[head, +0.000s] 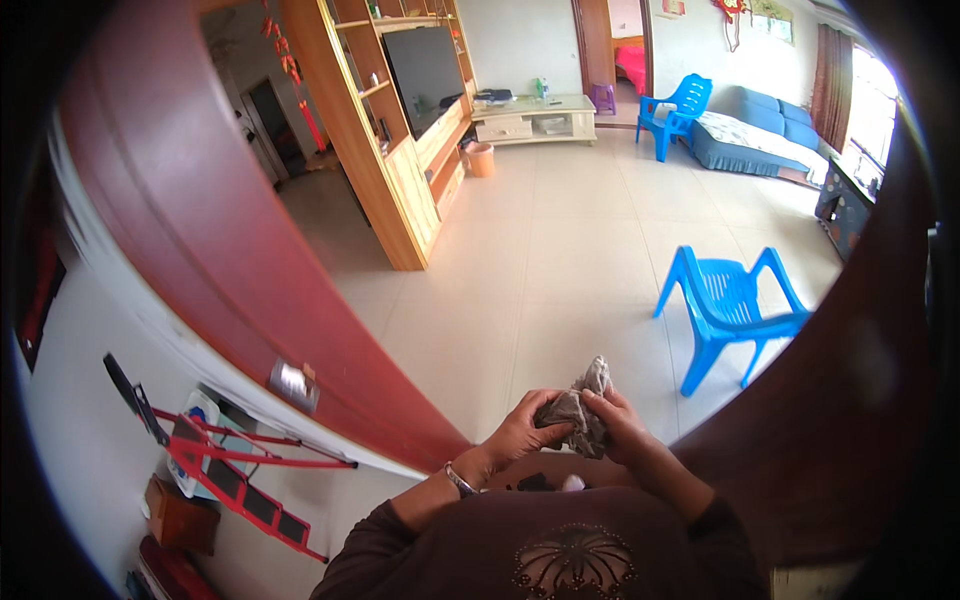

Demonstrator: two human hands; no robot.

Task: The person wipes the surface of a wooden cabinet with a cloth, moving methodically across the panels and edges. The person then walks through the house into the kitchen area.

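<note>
Both of my hands grip a crumpled grey-brown cloth (577, 416) in front of my chest. My left hand (529, 427) has it from the left, thumb across the front, with a bracelet (459, 480) around that wrist. From the right, my right hand (619, 424) pinches it, fingers partly hidden behind the folds. One bunched end of the cloth sticks up above the hands. Below them, a few small dark and white items, too small to make out, lie near the doorway floor.
A dark red door frame (300, 300) curves along the left, with a red folding step ladder (225, 469) beyond it. A blue plastic armchair (724, 300) stands ahead on the right. Farther off are a wooden cabinet (405, 202), an orange bin (480, 160) and a blue sofa (750, 142).
</note>
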